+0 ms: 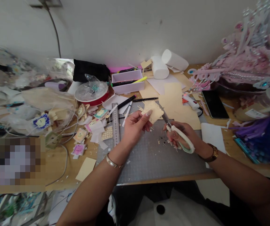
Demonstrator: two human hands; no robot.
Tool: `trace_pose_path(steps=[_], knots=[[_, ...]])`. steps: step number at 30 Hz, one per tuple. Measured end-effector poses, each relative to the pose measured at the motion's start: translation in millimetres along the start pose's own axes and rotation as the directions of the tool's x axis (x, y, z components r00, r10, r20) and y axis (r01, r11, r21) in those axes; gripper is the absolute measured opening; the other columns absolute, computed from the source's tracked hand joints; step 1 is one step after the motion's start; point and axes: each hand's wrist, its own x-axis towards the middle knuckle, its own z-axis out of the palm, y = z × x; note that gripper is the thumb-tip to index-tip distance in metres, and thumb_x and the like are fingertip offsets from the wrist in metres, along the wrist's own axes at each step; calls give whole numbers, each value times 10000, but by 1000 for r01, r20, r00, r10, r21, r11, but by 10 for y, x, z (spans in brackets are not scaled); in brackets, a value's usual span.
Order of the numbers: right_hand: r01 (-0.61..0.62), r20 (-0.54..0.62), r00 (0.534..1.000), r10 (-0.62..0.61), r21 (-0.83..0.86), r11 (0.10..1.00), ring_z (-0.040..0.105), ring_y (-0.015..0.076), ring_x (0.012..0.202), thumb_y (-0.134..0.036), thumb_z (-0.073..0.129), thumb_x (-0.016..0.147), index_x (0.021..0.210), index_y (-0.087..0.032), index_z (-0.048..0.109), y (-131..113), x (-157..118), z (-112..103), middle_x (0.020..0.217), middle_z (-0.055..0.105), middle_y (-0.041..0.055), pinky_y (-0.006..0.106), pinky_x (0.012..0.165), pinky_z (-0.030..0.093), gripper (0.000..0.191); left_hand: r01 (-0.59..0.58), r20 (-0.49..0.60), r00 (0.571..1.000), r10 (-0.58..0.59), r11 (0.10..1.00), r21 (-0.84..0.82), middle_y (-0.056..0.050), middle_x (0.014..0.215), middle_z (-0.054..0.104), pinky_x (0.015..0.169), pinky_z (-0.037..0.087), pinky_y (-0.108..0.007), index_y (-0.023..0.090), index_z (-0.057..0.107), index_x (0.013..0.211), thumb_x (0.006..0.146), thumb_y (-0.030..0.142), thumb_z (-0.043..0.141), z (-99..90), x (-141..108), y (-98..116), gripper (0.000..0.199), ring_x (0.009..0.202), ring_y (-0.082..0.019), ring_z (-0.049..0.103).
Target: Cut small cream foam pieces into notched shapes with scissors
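My left hand pinches a cream paper cutout with an uneven edge, thumb on top. In my right hand is a pair of scissors with pale handles; the blades meet the cutout's right edge. Both hands are over a grey cutting mat dotted with small paper scraps. A metal ruler lies on the mat's left side, beside a white pen. Cream paper sheets are spread behind my hands.
Small drawn paper pieces and a tangle of plastic bags crowd the left. A lilac box with markers stands at the back. To the right are a glue gun, a phone and pink beaded decorations.
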Motion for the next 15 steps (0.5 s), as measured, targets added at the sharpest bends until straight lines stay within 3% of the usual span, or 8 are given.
trace_pose_path(steps=[7, 15], knots=[[-4, -4, 1000, 4, 7, 1000, 541, 90, 380, -555, 823, 656, 880, -160, 603, 10, -1, -10, 552, 585, -37, 176, 320, 447, 504, -11, 91, 996, 3, 996, 92, 32, 462, 545, 437, 324, -192, 163, 554, 549, 755, 529, 749, 11, -16, 9, 463, 416, -46, 428], [-10, -15, 1000, 10, -13, 1000, 520, 77, 356, -574, 795, 691, 867, -164, 589, 6, -24, 29, 538, 575, -46, 171, 329, 447, 492, 2, 116, 993, -17, 992, 128, 17, 483, 572, 433, 343, -199, 167, 553, 557, 736, 588, 738, 13, -24, 1, 494, 417, -56, 445]])
